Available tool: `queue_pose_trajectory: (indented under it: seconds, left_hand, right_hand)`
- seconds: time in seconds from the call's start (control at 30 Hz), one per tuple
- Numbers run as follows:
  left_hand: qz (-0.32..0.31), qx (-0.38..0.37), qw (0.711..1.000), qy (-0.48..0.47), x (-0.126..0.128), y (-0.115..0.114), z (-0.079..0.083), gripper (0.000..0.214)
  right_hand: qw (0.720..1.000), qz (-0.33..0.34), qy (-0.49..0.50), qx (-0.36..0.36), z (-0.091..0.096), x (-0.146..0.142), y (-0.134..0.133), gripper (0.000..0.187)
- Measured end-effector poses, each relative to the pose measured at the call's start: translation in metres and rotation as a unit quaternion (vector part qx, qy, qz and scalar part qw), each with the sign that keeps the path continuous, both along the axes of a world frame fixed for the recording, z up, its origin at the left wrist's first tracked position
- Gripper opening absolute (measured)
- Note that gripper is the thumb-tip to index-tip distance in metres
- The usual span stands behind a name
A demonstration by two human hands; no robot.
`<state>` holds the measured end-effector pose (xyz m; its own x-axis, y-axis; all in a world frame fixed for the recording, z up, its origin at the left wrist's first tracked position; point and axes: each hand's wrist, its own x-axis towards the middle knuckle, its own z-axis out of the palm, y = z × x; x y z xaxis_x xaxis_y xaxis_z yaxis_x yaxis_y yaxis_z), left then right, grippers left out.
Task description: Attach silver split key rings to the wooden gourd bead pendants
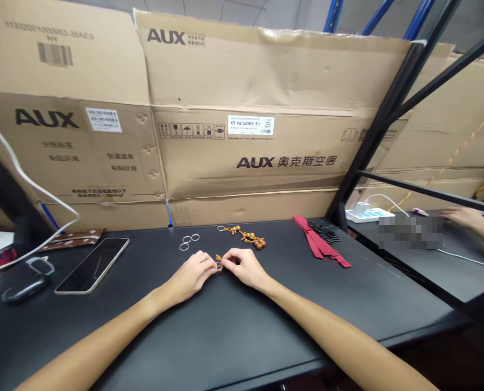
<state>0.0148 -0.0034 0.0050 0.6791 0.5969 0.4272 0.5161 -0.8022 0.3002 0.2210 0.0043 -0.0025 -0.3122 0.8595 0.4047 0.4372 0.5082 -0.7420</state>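
Two hands meet at the middle of the black table point(242, 326): the left hand point(193, 274) and the right hand point(244, 266) have their fingertips pinched together on one small brown bead piece point(219, 263), which sits between them just above the tabletop; it is too small to tell whether a ring is on it. Three loose metal rings point(189, 241) lie just beyond the left hand. One finished string of brown beads point(245, 235) with a ring at its end lies beyond the right hand. Further right is one bundle of red tassels point(319, 243), touching a small heap of black cords point(326, 232). To the left lie one phone point(92, 265), face up, and one dark mouse point(24, 285). Cardboard boxes point(250, 119) wall off the back edge. Another person's hand point(465, 217) rests on the neighbouring table, behind a black frame post point(372, 130).
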Motion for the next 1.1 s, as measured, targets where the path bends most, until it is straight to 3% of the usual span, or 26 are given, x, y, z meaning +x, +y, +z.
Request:
queue_pose_trajectory:
  seconds: [0.2,0.6,1.1]
  left_hand:
    - [0.012,0.015,1.000,0.002,-0.0003,0.0006,-0.0012,0.023]
    - [0.034,0.068,0.995,0.067,0.0018,-0.0012,-0.0025,0.026]
    - [0.046,0.047,0.993,0.094,0.0012,0.0019,-0.0057,0.026]
  right_hand:
    - [1.000,0.010,-0.018,0.004,0.0001,0.0019,-0.0005,0.014]
    - [0.972,-0.017,-0.189,0.141,-0.0017,0.0000,0.0001,0.019]
    - [0.937,0.008,-0.271,0.221,-0.0030,0.0012,-0.0008,0.021]
